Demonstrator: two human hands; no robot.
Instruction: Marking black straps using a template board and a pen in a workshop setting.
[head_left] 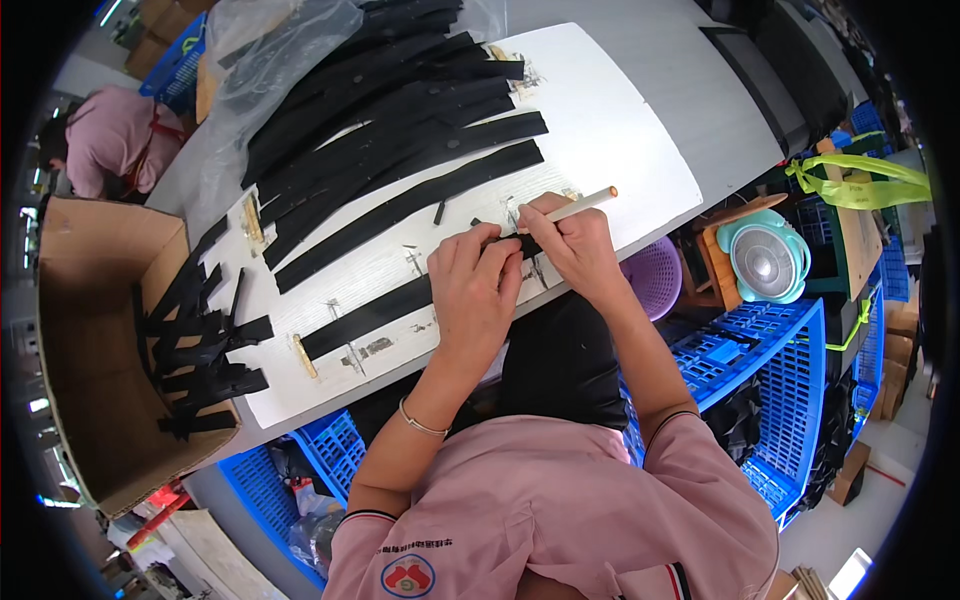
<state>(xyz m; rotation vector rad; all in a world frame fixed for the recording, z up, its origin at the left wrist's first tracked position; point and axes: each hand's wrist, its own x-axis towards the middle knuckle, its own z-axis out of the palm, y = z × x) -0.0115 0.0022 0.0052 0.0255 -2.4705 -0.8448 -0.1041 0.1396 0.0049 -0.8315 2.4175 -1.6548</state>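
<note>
A black fabric strip lies along the near part of a white board. My left hand is closed at the strip's right part, its curled fingertips and thumb pressing on it. My right hand grips a pale pencil, held slanted, with its blunt end pointing up and right. The pencil's lower tip is hidden by the fingers, close to the strip and the left fingertips. Farther up the board, a separate strip lies below a pile of overlapping black strips. A small black scrap rests above my left hand.
An open cardboard box stands at the left, with black strips over its edge. Clear plastic lies behind the pile. Blue crates, a purple basket and a turquoise fan are at the right. Another person bends at far left.
</note>
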